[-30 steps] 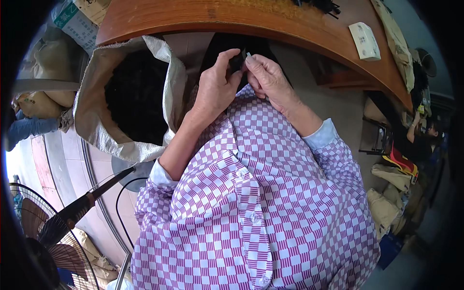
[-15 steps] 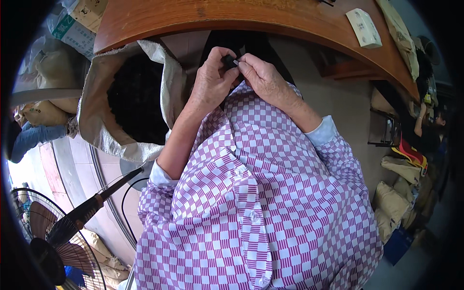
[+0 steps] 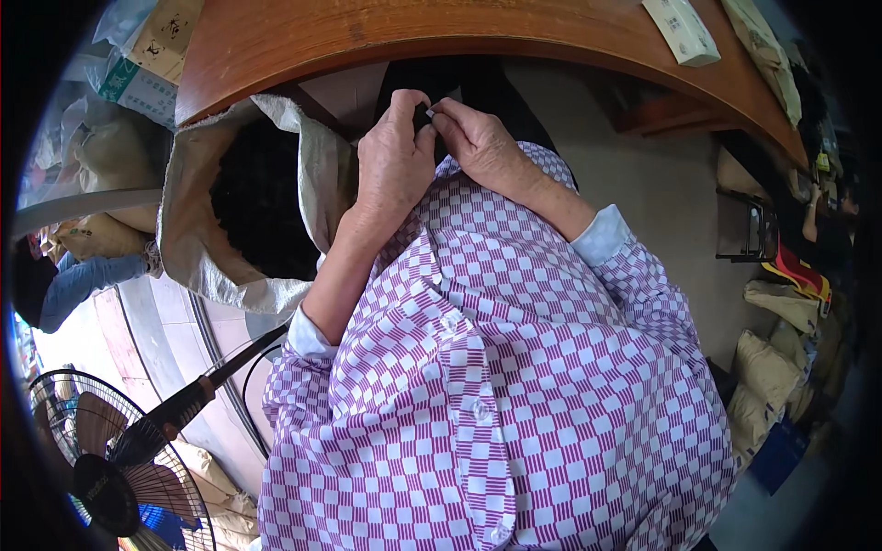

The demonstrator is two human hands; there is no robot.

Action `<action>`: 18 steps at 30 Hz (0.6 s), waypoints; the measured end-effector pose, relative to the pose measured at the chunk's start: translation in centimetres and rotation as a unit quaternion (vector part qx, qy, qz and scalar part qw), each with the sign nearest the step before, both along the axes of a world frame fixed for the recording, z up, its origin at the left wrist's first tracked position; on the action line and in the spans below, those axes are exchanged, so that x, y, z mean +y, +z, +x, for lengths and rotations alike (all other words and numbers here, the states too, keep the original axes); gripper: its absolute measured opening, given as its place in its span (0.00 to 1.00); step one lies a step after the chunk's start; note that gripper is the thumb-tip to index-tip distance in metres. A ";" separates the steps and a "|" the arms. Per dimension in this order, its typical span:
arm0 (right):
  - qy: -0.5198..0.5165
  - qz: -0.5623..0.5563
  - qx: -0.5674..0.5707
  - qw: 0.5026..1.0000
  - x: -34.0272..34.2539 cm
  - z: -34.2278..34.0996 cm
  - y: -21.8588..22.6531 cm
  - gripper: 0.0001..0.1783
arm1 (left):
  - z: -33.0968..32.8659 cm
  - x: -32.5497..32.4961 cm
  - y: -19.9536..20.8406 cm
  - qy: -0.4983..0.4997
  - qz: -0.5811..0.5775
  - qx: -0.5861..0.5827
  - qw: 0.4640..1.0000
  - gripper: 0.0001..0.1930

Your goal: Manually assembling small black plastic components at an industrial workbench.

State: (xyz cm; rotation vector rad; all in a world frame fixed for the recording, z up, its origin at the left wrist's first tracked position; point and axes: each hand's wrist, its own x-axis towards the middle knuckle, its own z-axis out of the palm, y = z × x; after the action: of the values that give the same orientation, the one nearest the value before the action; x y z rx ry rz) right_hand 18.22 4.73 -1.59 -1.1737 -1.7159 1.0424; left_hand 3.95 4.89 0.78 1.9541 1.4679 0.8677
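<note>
My left hand point(image 3: 393, 156) and my right hand point(image 3: 480, 142) meet over my lap, just short of the wooden table's edge. The left fingers curl round a small black piece, hard to make out against the dark cloth behind. Between the right thumb and forefinger, at the same spot, is a tiny pale grey bit point(image 3: 430, 113). Whether the two are one thing I cannot tell. Left of my left forearm stands an open white woven sack point(image 3: 317, 174), holding a heap of black material point(image 3: 262, 197) whose single pieces do not show.
A brown wooden table point(image 3: 413, 28) curves across the front, bearing a white box point(image 3: 682, 32). At the lower left stands a black fan point(image 3: 110, 487). Brown bundles point(image 3: 767, 367) lie on the right. A person's jeans-clad leg point(image 3: 87, 280) shows at the left, another person's arm point(image 3: 810, 216) at far right.
Both hands have shifted slightly left and stay together. The small black piece, plainer before, is now mostly covered by the fingers. The whole view has tilted a little.
</note>
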 end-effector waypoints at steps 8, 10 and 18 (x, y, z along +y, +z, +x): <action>-0.019 -0.059 0.074 0.995 0.1 0.5 0.7 0.12 | -0.1 0.8 -0.7 0.011 -0.042 -0.148 0.988 0.14; -0.042 -0.011 0.114 0.993 0.2 0.5 0.2 0.13 | -0.8 1.2 -0.7 -0.012 -0.171 -0.406 0.898 0.11; 0.029 -0.171 0.258 0.950 0.1 1.6 1.6 0.10 | -1.9 0.8 -0.9 -0.079 -0.328 -0.613 0.714 0.18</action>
State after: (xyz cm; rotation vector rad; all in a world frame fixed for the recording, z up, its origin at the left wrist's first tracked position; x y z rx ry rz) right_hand 19.83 4.81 -0.03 -0.9413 -1.1915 1.5689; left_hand 2.10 5.69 -0.11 0.5921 0.5846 1.0225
